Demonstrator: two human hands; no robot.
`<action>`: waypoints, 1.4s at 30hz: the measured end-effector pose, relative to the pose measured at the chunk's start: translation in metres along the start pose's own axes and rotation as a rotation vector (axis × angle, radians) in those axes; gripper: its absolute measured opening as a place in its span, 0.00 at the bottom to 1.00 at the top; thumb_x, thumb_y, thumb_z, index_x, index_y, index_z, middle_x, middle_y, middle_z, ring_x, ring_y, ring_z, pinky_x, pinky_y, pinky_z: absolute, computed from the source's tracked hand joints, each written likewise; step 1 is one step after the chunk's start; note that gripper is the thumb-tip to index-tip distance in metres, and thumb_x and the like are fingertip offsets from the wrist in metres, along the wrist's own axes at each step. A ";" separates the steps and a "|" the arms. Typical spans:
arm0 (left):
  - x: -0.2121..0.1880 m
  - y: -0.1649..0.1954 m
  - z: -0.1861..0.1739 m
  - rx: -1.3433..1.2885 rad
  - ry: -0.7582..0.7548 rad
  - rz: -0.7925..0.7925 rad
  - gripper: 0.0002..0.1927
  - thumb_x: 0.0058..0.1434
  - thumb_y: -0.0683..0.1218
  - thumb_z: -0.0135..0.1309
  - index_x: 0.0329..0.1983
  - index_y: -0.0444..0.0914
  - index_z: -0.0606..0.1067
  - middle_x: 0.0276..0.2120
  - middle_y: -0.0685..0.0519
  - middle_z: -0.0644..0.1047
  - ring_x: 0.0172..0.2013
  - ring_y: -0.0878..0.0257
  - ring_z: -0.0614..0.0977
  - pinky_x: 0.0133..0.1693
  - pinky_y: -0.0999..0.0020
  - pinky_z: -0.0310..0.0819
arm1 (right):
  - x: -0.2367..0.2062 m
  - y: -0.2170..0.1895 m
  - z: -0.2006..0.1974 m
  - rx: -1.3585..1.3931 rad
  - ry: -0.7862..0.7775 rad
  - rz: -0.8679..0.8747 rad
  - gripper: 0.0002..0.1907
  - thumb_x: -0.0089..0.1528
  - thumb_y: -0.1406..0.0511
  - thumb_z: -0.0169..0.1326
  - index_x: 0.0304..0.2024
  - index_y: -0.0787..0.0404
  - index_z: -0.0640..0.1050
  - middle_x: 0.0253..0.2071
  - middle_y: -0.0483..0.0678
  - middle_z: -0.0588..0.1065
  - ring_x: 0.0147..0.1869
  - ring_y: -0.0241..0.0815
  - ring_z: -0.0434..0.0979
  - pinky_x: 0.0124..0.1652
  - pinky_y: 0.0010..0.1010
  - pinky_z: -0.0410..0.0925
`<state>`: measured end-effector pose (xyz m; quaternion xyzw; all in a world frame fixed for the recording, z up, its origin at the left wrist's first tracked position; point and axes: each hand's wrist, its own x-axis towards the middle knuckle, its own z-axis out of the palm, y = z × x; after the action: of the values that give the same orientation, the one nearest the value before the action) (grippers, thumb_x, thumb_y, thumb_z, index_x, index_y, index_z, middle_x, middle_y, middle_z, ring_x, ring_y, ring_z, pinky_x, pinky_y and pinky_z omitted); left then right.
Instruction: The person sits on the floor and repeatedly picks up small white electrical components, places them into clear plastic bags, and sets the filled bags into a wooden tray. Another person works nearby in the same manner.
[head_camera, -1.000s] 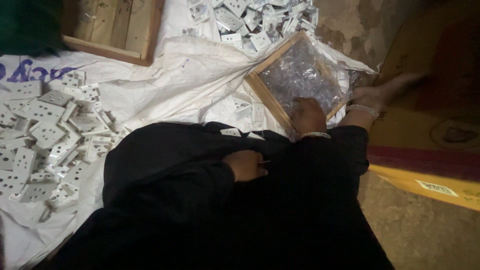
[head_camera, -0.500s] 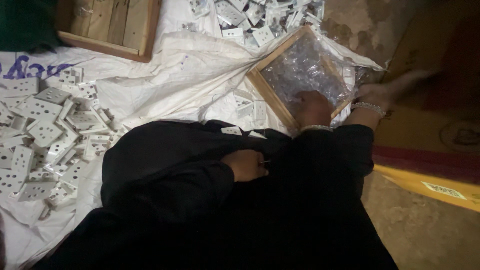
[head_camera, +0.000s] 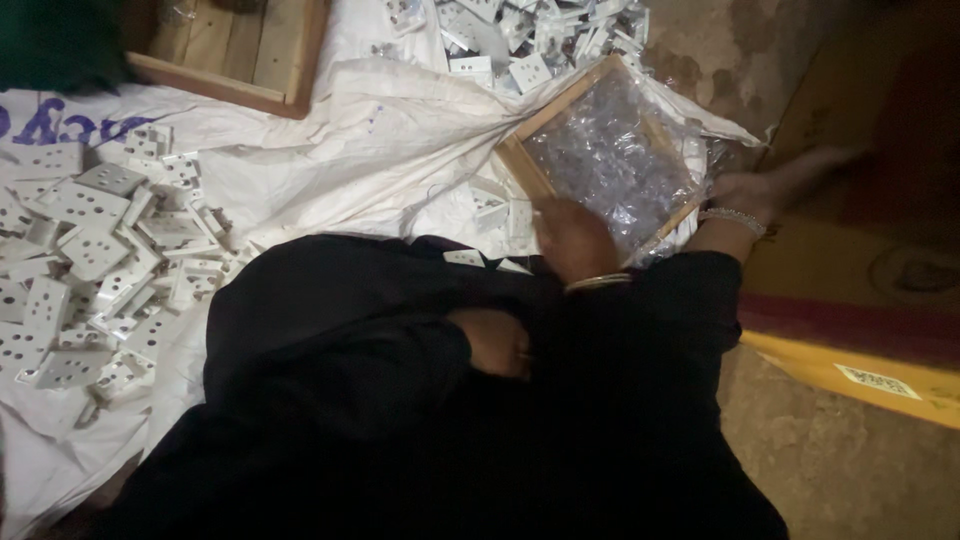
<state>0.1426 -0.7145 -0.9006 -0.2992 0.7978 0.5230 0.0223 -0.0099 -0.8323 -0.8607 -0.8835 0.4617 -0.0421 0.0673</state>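
- Wooden tray (head_camera: 520, 160) of clear plastic bits (head_camera: 615, 150) lies on white sheeting (head_camera: 330, 150), near the knees.
- Right hand (head_camera: 575, 240) reaches over its near edge; grip unclear.
- Left hand (head_camera: 495, 342) rests curled on black cloth (head_camera: 330, 340); contents hidden.
- White socket plates (head_camera: 80, 260) heaped left.

The scene is viewed by 1 head-worn camera, aimed steeply down and close over a black-clad lap (head_camera: 400, 400), with a white sheet (head_camera: 330, 150) seen ahead and bare floor (head_camera: 830, 470) at the right edge.
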 end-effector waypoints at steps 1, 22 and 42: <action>-0.003 0.003 -0.001 -0.066 -0.081 -0.143 0.22 0.58 0.59 0.53 0.50 0.45 0.83 0.45 0.44 0.84 0.46 0.47 0.85 0.48 0.52 0.78 | 0.002 -0.010 0.007 0.106 -0.075 0.124 0.17 0.64 0.63 0.57 0.55 0.59 0.78 0.45 0.55 0.78 0.42 0.53 0.81 0.45 0.44 0.74; -0.016 0.016 -0.028 -0.001 0.002 0.081 0.26 0.63 0.65 0.55 0.43 0.39 0.84 0.41 0.42 0.82 0.43 0.46 0.82 0.48 0.54 0.73 | -0.073 -0.026 -0.001 1.414 0.339 0.821 0.19 0.65 0.63 0.51 0.58 0.59 0.73 0.46 0.50 0.78 0.41 0.43 0.79 0.39 0.39 0.73; -0.075 0.077 -0.022 0.224 0.732 0.050 0.09 0.67 0.48 0.52 0.44 0.40 0.78 0.38 0.43 0.80 0.42 0.43 0.81 0.43 0.51 0.75 | -0.176 -0.095 0.019 1.556 0.335 1.101 0.21 0.66 0.54 0.51 0.58 0.54 0.75 0.45 0.45 0.76 0.38 0.37 0.77 0.31 0.30 0.72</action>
<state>0.1715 -0.6782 -0.8017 -0.4423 0.8122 0.2917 -0.2443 -0.0310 -0.6330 -0.8665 -0.2342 0.6574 -0.4240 0.5772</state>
